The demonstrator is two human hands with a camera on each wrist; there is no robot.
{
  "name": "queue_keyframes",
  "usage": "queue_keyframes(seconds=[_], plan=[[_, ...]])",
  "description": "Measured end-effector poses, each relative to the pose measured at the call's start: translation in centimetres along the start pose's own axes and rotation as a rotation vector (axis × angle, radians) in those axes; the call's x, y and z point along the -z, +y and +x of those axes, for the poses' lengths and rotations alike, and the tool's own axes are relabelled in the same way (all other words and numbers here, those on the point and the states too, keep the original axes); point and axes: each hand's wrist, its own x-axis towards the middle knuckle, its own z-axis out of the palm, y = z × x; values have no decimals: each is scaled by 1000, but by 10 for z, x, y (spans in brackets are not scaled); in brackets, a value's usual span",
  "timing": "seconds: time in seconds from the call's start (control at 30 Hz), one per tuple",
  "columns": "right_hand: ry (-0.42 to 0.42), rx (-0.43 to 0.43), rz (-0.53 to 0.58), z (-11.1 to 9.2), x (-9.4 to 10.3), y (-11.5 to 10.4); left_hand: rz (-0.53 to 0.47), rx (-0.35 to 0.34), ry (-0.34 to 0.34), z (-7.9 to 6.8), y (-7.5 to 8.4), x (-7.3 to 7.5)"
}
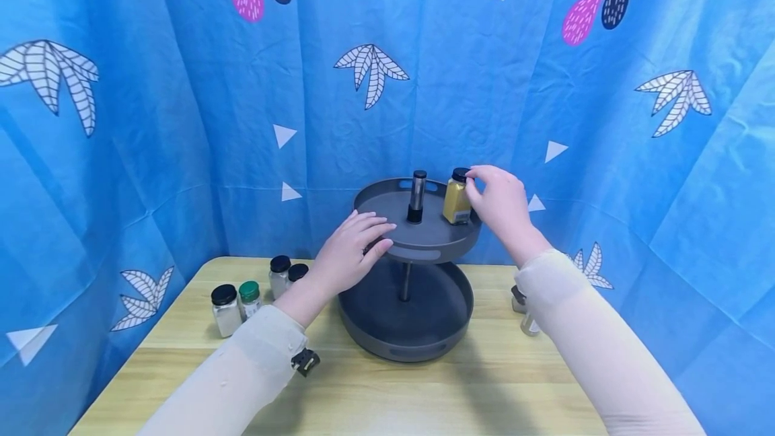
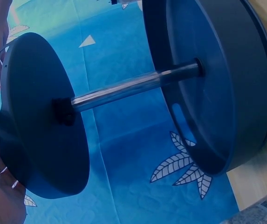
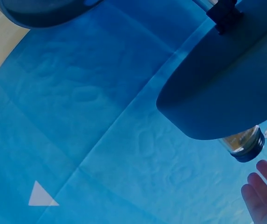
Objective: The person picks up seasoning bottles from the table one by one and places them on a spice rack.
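A two-tier dark grey turntable rack stands on the wooden table, its upper tray point(image 1: 387, 202) on a metal post above the lower tray point(image 1: 375, 335). A square jar of yellow powder with a black lid point(image 1: 457, 202) stands upright at the upper tray's right side. My right hand point(image 1: 501, 202) is beside that jar's lid, fingertips close to it; the right wrist view shows relaxed fingers point(image 3: 263, 186) slightly apart from the lid. My left hand point(image 1: 348, 252) rests against the upper tray's left rim with extended fingers; the left wrist view shows it at the tray's side.
Several jars stand at the table's left, including a white-filled one with a black lid point(image 1: 227, 311) and a green-lidded one point(image 1: 249, 297). Partly behind the right sleeve, small jars point(image 1: 529, 325) sit at the right. A blue patterned curtain point(image 1: 363, 140) surrounds the table.
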Motion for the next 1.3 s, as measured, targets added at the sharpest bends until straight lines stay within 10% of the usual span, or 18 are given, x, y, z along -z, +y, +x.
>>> queue_keyframes(seconds=[1.3], plan=[[-51,-37,36,-50,19,21,-11,28,-19,-2,2,3]])
